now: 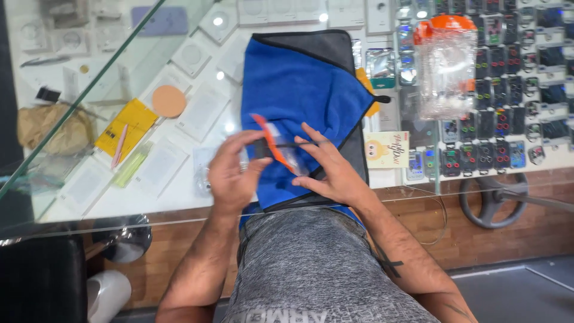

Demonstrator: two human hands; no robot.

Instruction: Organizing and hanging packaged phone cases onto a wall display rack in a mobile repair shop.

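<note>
Both hands work over a blue cloth [299,90] spread on the glass counter [89,185], close together at the near edge of the cloth. The left hand [232,170] is curled, its fingers and thumb closed around a small dark flat object [259,149] that sits just beyond its fingertips; the object is partly hidden, so its exact kind cannot be told. The right hand [332,170] lies just beside the left hand, fingers stretched out and spread flat, pressing on a clear plastic wrapper with an orange strip [276,146] that runs between the two hands and reaches slightly beyond them onto the cloth. The wrapper touches the dark object and the fingertips of both hands. The cloth has a dark grey edge and underside [323,45] showing well beyond the hands. To the far right of the right hand, well apart, stands a clear plastic bag with an orange top [445,66] on the counter. Just right of the right hand, near the cloth's edge, lies a small pale card with a cartoon figure [385,149]. To the left of the left hand, under the glass, lie a yellow packet [125,125] and a round tan disc [168,100], among white flat boxes [203,110].
</note>
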